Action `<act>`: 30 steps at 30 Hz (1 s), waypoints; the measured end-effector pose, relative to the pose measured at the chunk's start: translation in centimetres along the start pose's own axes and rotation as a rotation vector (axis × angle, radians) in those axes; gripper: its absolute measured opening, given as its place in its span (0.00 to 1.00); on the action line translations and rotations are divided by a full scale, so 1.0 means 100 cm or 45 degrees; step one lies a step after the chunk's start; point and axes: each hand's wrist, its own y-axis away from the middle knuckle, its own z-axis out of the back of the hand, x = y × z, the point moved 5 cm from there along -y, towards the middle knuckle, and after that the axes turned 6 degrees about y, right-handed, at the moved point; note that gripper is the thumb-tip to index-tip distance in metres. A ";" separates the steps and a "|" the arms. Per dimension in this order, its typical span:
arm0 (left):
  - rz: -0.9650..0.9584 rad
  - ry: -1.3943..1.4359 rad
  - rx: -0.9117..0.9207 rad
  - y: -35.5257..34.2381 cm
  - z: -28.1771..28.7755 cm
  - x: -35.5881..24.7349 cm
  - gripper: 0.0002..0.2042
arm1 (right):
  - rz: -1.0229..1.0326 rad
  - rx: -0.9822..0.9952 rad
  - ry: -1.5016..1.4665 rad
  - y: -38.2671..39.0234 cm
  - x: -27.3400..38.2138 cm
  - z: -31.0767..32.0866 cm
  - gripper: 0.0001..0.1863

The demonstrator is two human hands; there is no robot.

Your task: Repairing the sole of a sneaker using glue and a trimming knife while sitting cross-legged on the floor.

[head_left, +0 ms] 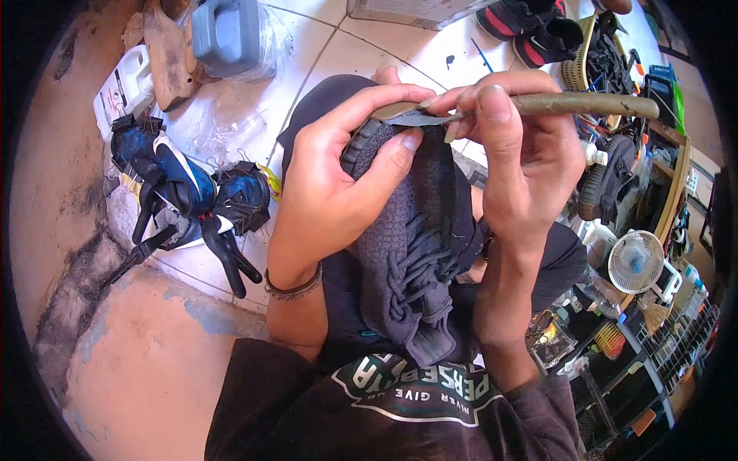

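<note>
A dark grey knit shoe (380, 207) with black laces lies along my lap, its toe pointing away from me. My left hand (330, 161) is wrapped around the toe, thumb on the upper and fingers over the sole edge. In my right hand (519, 146) is a knife (584, 104) with a long brown handle, pinched between thumb and fingers close to the blade. Its thin grey blade points left and lies at the toe, where the sole meets the upper. The blade's tip is close to my left fingers. Whether it has entered the seam, I cannot tell.
On the tiled floor at left lie blue, white and black footwear (188, 184) with clips, a grey jerrycan (227, 38), a white jug (127, 88) and a brown shoe last (167, 58). Black-and-red sneakers (546, 42) sit at the back. A white fan (636, 261) stands among clutter at right.
</note>
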 end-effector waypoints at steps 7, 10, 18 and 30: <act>0.069 0.041 0.034 -0.001 0.001 0.000 0.15 | -0.011 0.048 0.057 -0.003 0.000 0.002 0.11; 0.072 0.025 0.079 -0.001 0.001 0.001 0.15 | -0.054 0.058 0.033 -0.006 0.002 0.003 0.11; 0.110 0.069 0.096 -0.001 0.001 0.002 0.16 | 0.219 0.096 0.295 -0.003 0.013 0.001 0.08; 0.091 0.016 0.063 0.002 -0.002 0.002 0.15 | -0.078 0.055 -0.040 -0.003 0.002 0.004 0.06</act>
